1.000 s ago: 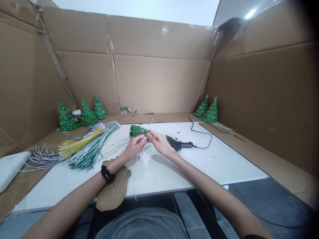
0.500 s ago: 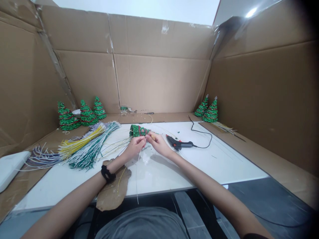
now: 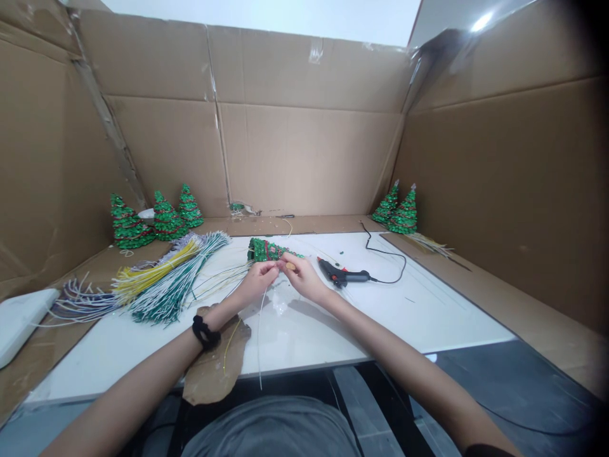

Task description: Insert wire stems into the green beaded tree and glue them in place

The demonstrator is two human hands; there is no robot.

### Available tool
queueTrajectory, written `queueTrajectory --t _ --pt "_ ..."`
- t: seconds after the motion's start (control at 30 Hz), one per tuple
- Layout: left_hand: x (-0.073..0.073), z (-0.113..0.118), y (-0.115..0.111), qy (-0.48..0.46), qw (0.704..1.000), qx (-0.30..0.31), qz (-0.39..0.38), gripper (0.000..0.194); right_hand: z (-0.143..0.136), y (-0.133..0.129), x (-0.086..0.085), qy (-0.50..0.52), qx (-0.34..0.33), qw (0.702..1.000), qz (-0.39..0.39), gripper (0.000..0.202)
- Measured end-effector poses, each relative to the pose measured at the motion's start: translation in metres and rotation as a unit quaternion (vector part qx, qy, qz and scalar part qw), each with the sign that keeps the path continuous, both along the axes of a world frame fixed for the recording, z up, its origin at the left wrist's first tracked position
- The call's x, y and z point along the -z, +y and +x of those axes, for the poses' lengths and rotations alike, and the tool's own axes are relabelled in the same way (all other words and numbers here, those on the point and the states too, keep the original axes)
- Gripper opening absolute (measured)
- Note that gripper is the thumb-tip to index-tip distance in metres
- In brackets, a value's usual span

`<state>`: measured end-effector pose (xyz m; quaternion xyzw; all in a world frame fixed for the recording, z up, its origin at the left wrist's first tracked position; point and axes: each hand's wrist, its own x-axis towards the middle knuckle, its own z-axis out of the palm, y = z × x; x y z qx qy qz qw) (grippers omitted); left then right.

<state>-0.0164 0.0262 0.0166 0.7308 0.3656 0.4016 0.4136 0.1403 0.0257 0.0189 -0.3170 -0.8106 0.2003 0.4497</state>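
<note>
My left hand [image 3: 259, 280] is closed in a pinch on a thin white strand [image 3: 259, 336], which hangs down past the table's front edge. Close against it, my right hand [image 3: 303, 279] is closed around a small tan, rounded piece [image 3: 290, 266], perhaps a tool's handle; most of it is hidden by the fingers. Just behind both hands a green beaded Christmas tree [image 3: 261, 250] with red trim lies on its side. Thin wires run out to the left of its base.
A black glue gun [image 3: 349, 276] lies to the right, its cord trailing back. Bundles of white, yellow and green strands [image 3: 164, 282] lie at left. Finished-looking trees [image 3: 128, 225] stand in both back corners. Brown cardboard [image 3: 216, 368] hangs over the front edge.
My right hand has turned slightly, showing more of the tan piece. The hanging white strand has swung a little to the left. The tree and glue gun are still.
</note>
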Motion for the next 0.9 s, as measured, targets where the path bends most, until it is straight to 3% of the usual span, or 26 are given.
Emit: queueTrajectory --t 0.1,0.2,0.3,0.47,0.6,0.77,0.9 --pt "0.0 0.001 0.0 0.001 1.0 -0.003 -0.004 0.025 0.0 -0.001 0.0 -0.006 0.005 1.0 0.001 0.022" --pt "-0.002 0.002 -0.002 -0.018 1.0 -0.007 0.006 0.028 -0.004 -0.002 -0.002 0.083 -0.016 0.995 -0.047 0.027" --pt "-0.004 0.002 -0.003 -0.05 0.998 -0.011 0.02 0.033 -0.009 -0.004 -0.005 0.212 -0.082 0.963 -0.141 0.022" --pt "-0.003 0.003 -0.003 -0.082 0.996 -0.011 -0.024 0.029 -0.012 -0.006 -0.007 0.263 -0.174 0.91 -0.269 0.026" --pt "-0.006 0.005 -0.006 -0.09 0.995 0.019 -0.034 0.028 -0.008 -0.004 -0.008 0.294 -0.17 0.89 -0.305 0.025" --pt "-0.013 0.005 -0.014 -0.072 0.993 0.079 -0.056 0.024 0.003 0.002 -0.014 0.394 -0.092 0.875 -0.266 0.023" --pt "-0.012 0.006 -0.015 -0.065 0.992 0.081 -0.07 0.023 0.005 0.003 -0.016 0.397 -0.125 0.861 -0.292 0.023"
